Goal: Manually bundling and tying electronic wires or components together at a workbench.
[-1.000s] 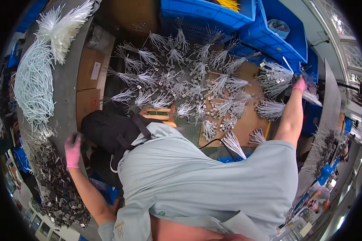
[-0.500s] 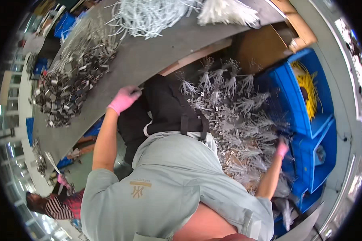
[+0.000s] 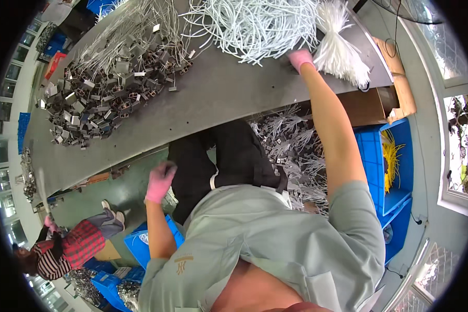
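My right hand (image 3: 300,59), in a pink glove with dark fingertips, reaches across the grey table to the near edge of a loose heap of thin white tubes (image 3: 255,26). Its fingertips are partly hidden there, so I cannot tell whether they grip any. Just right of that hand lies a tied bundle of white strands (image 3: 340,49). My left hand (image 3: 160,183), gloved alike, hovers off the table's near edge beside my dark trousers. Its fingers are curled in, and nothing shows in them.
Small metal-cased parts with pale wires (image 3: 104,93) heap on the table's (image 3: 208,93) left. Below its edge lie bunches of wired parts (image 3: 296,140). Blue bins (image 3: 369,156), one holding yellow wires (image 3: 391,161), stand right. Another person (image 3: 83,244) works at far left.
My right hand has moved from beside the blue bins up to the white tubes on the table. My left hand has drawn back from the table edge toward my body.
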Tool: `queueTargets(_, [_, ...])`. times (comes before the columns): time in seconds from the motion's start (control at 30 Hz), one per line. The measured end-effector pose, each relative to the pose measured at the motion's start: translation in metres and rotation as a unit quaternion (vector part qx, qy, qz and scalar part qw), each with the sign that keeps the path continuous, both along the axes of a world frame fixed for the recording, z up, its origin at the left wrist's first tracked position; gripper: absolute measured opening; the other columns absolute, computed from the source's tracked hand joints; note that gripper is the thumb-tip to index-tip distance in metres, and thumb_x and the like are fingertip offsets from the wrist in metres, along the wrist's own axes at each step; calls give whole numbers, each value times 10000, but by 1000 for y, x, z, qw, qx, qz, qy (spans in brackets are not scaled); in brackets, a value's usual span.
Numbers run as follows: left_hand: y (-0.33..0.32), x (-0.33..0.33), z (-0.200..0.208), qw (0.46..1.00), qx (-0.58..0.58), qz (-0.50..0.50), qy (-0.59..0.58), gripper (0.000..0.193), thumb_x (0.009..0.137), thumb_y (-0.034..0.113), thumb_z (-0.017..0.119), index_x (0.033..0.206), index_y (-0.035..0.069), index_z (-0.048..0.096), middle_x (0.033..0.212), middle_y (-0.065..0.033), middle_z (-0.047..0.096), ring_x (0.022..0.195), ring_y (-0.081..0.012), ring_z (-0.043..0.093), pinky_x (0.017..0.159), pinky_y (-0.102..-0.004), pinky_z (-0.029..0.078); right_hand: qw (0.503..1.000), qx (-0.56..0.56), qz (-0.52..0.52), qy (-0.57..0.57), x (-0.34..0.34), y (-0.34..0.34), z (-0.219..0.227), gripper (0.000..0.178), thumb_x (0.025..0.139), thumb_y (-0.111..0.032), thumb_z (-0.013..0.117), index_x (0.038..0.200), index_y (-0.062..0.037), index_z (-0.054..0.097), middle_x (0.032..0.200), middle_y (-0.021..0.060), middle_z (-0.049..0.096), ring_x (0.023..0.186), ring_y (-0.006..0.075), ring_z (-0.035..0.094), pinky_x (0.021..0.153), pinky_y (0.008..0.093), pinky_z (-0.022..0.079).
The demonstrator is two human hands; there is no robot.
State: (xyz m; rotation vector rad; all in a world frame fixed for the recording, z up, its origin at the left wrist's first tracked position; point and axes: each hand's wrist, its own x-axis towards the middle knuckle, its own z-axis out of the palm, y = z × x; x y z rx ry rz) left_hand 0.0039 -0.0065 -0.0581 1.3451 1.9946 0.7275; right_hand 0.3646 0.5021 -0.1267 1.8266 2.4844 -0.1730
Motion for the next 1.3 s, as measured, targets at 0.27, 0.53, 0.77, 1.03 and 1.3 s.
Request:
queueTargets(0.27, [-55, -39, -19, 993, -49, 108, -8, 192, 852, 197, 612, 933, 25, 635, 824, -163, 658, 752, -296, 651, 684, -367, 496, 976, -101, -182, 59, -91, -12, 58, 505, 843, -403, 478, 1092, 5, 641, 1144, 206, 627, 1082, 333, 601, 880, 371, 483])
queueTargets(0.53, [-30, -65, -12, 993, -31, 102, -51, 136, 867, 129, 604, 927, 11, 632, 815, -153, 651, 738, -202, 649, 679, -312, 496, 986, -160, -43, -4, 4, -1, 12, 197, 801, -94, 583, 966, -49, 680, 897, 144, 682, 792, 314, 663, 664, 404, 530])
queueTargets(0.77, [40, -29, 8, 994, 27, -4, -108, 243, 874, 195, 598, 1006, 0, 656, 929, -122, 675, 880, -187, 648, 783, -300, 493, 906, -358, 62, 216, -44, -196, 74, 281, 785, -170, 660, 1047, -76, 698, 927, 98, 706, 804, 210, 654, 776, 279, 508])
queueTargets(1.03, [176, 74, -7, 946, -10, -80, -313, 386, 860, 341, 640, 1015, -12, 624, 774, -85, 667, 692, -140, 641, 623, -277, 513, 932, -278, 109, 205, -109, -261, 82, 347, 727, -251, 618, 974, -15, 671, 873, 220, 662, 831, 383, 633, 790, 413, 494])
queueTargets(1.3, [194, 70, -19, 921, -36, -67, -382, 403, 844, 325, 640, 1047, -22, 614, 870, -140, 675, 756, -194, 673, 624, -301, 528, 926, -218, 76, 299, -80, -239, 84, 312, 806, -201, 596, 1042, -7, 658, 882, 217, 664, 841, 287, 647, 769, 353, 495])
